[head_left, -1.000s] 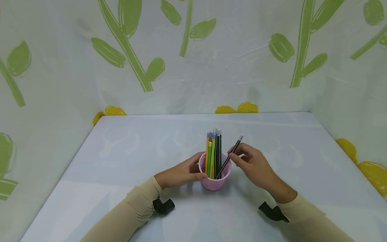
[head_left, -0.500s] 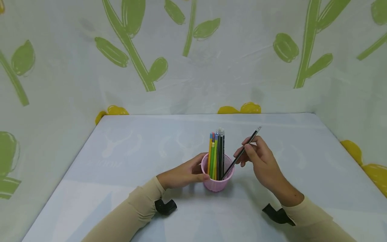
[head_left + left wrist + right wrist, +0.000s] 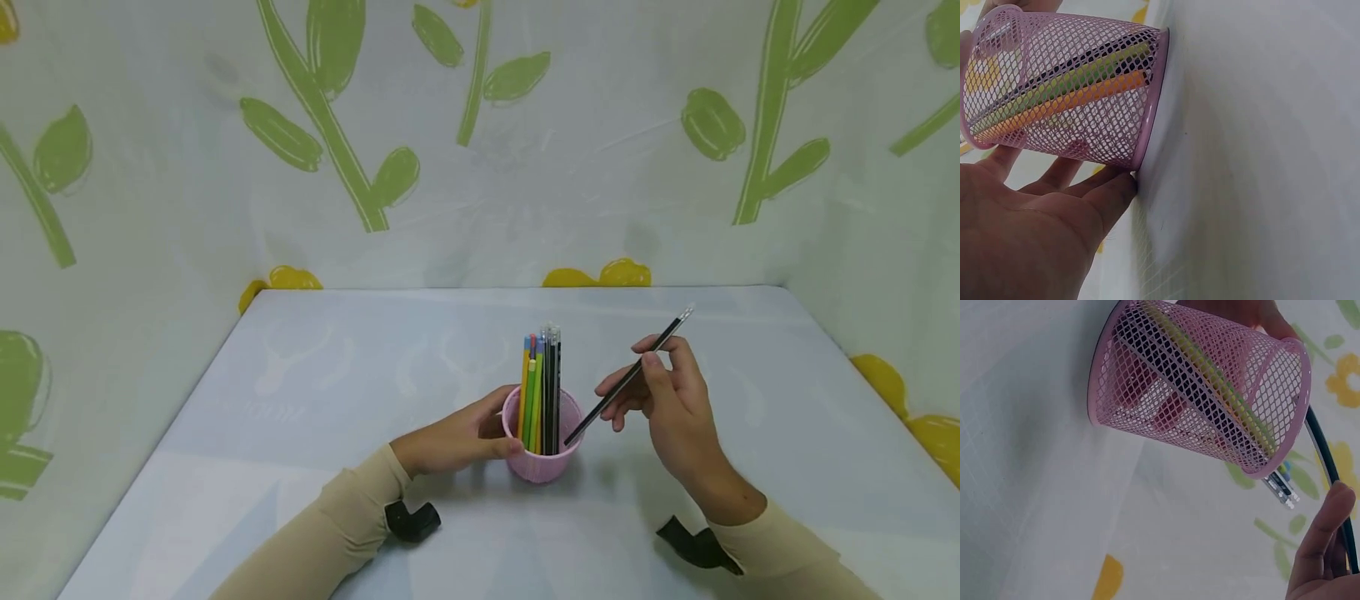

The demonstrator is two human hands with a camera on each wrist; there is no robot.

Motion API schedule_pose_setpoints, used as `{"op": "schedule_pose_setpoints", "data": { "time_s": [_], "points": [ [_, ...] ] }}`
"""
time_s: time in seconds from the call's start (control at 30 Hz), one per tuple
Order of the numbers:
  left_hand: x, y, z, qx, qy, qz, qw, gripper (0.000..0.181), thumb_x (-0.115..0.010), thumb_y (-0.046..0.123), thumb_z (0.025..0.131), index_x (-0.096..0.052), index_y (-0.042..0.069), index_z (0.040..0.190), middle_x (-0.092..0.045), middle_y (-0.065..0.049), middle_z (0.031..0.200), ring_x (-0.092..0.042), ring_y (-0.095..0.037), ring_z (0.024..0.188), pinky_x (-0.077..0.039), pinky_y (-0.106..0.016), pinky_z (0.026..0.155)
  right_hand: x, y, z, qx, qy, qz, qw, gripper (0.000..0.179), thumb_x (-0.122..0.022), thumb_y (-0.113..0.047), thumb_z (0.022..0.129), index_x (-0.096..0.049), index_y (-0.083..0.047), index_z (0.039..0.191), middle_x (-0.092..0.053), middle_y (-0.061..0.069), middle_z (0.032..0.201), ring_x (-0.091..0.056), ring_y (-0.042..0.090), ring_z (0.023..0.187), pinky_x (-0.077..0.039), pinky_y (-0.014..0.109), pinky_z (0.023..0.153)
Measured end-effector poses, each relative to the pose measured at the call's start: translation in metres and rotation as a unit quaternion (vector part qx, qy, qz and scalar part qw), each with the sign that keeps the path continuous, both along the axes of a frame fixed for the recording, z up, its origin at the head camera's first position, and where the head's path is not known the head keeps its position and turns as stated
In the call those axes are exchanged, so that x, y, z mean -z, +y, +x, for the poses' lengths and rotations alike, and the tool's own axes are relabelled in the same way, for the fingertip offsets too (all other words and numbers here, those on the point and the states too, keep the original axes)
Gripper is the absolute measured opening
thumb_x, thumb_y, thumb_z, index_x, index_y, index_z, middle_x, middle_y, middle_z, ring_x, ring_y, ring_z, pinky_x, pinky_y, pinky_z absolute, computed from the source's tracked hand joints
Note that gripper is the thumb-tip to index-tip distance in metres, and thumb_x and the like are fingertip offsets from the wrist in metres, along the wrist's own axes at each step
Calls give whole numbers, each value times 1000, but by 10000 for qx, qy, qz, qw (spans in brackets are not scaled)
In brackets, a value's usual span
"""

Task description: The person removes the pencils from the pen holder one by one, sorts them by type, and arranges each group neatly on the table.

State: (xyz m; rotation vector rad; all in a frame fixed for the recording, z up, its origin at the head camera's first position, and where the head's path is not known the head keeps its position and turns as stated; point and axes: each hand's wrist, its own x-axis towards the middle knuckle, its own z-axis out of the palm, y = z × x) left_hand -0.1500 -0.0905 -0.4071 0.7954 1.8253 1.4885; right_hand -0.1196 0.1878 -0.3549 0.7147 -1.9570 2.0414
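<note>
A pink mesh pencil cup [image 3: 542, 470] stands upright on the table, my left hand [image 3: 459, 438] gripping its left side with the thumb at the rim. Colored pencils [image 3: 531, 400] in orange and green, along with several black pencils [image 3: 553, 404], stand bunched inside. My right hand [image 3: 684, 417] pinches one black pencil [image 3: 626, 377] between thumb and fingers, right of the cup. It slants, eraser end up to the right, lower tip over the cup's right rim. In the left wrist view, fingers [image 3: 1110, 194] reach behind the mesh wall near its base.
A pale table [image 3: 420, 350] with faint printed patterns extends around the cup. White walls [image 3: 585, 192] with green leaf designs rise behind and at the sides. Black wrist straps [image 3: 414, 522] show at both sleeve cuffs.
My right hand has moved right and away from the cup, drawing the black pencil's tip up from inside to the rim. The left hand keeps its grip on the cup.
</note>
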Motion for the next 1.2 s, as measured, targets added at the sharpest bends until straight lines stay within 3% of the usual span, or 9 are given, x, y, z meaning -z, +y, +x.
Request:
{"op": "schedule_pose_setpoints", "data": {
  "time_s": [0.2, 0.5, 0.83, 1.2],
  "points": [
    [-1, 0, 0, 9, 3, 2, 10000, 75, -65, 49, 94, -20, 43, 154, -35, 9, 157, -40, -14, 144, -38, -30, 115, -1, 0, -1, -92, 178, -432, 9989, 20, -29, -8, 109, -39, -6, 127, -72, 8, 86, -63, 21, 57, -52, 29, 48],
    [-1, 0, -2, 103, -10, 74, 9999, 76, -65, 47, 95, -19, 39, 156, -36, 5, 157, -40, -16, 145, -37, -29, 115, -11, 4, 0, -108, -261, -538, 9982, 24, -28, -6, 109, -39, -6, 131, -70, 9, 82, -60, 22, 55, -49, 29, 47],
    [0, -1, -2, 14, 2, -21, 10000, 77, -65, 49, 95, -19, 39, 156, -34, 6, 158, -39, -17, 146, -37, -34, 117, -13, 4, -1, 172, -897, 81, 9958, 31, -27, -1, 106, -39, -10, 132, -67, 5, 77, -56, 22, 54, -50, 29, 47],
    [2, -1, -2, 71, -16, 36, 10000, 75, -66, 47, 95, -21, 40, 155, -38, 7, 155, -40, -12, 144, -38, -28, 114, -8, 7, -6, 222, -1199, 998, 9875, 35, -40, -8, 107, -42, -14, 141, -65, 4, 76, -54, 23, 49, -49, 30, 45]
  ]
}}
